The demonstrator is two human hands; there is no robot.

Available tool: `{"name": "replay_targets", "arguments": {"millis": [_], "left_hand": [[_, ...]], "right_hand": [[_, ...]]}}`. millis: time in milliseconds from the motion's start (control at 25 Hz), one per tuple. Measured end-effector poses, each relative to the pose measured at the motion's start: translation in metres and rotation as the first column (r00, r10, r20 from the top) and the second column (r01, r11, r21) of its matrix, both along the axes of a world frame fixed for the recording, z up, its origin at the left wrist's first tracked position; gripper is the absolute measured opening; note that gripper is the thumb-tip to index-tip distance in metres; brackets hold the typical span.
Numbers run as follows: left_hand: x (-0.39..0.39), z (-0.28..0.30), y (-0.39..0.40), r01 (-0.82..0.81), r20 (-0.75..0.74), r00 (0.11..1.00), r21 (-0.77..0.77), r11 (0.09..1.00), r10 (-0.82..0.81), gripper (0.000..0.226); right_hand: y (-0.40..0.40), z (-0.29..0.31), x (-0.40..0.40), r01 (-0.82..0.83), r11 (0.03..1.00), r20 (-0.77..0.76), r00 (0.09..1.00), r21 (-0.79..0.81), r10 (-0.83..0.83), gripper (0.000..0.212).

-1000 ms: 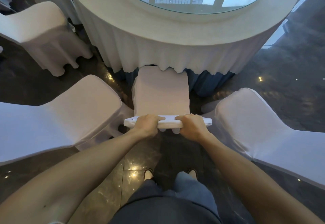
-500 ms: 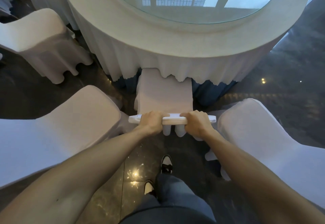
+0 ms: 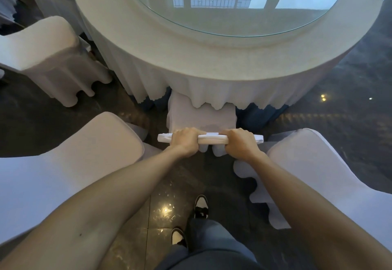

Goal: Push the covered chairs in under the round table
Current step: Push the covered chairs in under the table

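From the head view, straight ahead and below: left hand (image 3: 185, 141) and right hand (image 3: 239, 143) side by side on the top edge of the middle covered chair (image 3: 201, 117), fingers (image 3: 191, 132) curled over the backrest top and clamped on it, knuckles up. Seat front already tucked beneath the hanging skirt of the round table (image 3: 212, 57); rear of seat and backrest not yet under.

To finish the step well, by judgement: push level and straight toward the table centre, equal pressure from both hands so as not to skew, slowly enough not to drag the tablecloth (image 3: 212, 91) or snag the cover's hem, stopping as the backrest nears the rim.

Chair wrapped in a snug white stretch cover, smooth on the seat, scalloped at the feet. Two more covered chairs, one left (image 3: 74, 159) and one right (image 3: 318, 174), pulled out and yet to be pushed; another (image 3: 42, 57) farther left.
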State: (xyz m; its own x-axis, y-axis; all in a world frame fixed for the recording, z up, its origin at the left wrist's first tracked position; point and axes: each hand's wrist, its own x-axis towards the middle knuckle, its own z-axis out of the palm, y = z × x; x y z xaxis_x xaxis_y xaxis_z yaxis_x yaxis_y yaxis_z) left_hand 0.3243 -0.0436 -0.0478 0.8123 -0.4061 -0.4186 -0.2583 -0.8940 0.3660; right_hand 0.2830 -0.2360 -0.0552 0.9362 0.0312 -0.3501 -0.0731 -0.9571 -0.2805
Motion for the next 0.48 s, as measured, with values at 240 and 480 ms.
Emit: {"name": "replay_targets", "arguments": {"millis": [240, 480], "left_hand": [[-0.001, 0.005, 0.021, 0.007, -0.101, 0.995, -0.107, 0.994, -0.017, 0.044], [-0.017, 0.015, 0.061, 0.086, -0.034, 0.995, -0.196, 0.977, -0.095, 0.063]], "right_hand": [[0.008, 0.002, -0.003, 0.083, 0.996, -0.028, 0.996, 0.022, -0.082, 0.027], [0.049, 0.018, -0.025, 0.212, 0.974, 0.049, 0.977, -0.082, -0.208, 0.039]]}}
